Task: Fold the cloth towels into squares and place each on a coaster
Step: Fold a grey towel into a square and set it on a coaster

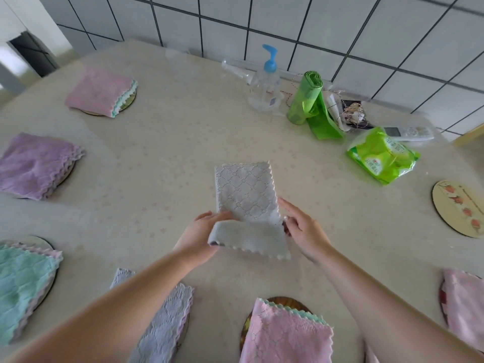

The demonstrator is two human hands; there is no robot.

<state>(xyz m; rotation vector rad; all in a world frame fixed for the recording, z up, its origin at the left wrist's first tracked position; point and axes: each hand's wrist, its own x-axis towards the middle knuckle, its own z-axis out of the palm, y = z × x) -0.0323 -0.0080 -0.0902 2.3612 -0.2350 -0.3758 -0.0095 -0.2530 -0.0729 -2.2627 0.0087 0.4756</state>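
A grey quilted towel [245, 193] lies as a long strip in the middle of the table, its near end lifted and curled over. My left hand [201, 231] grips that near end at its left corner. My right hand [305, 229] holds the right edge of the same end, fingers pointing along the towel. One round coaster [457, 208] with a fruit print lies bare at the right. Folded towels rest on coasters around the table: pink [100, 91], purple [36, 166], teal [22, 286], lilac-grey [165, 323], pink [285, 334] and pink [463, 305].
At the back by the tiled wall stand a clear pump bottle with a blue top [265, 85], a roll of green bags [305, 100], a green packet of wipes [382, 155], a white remote [410, 132] and tangled string [352, 112].
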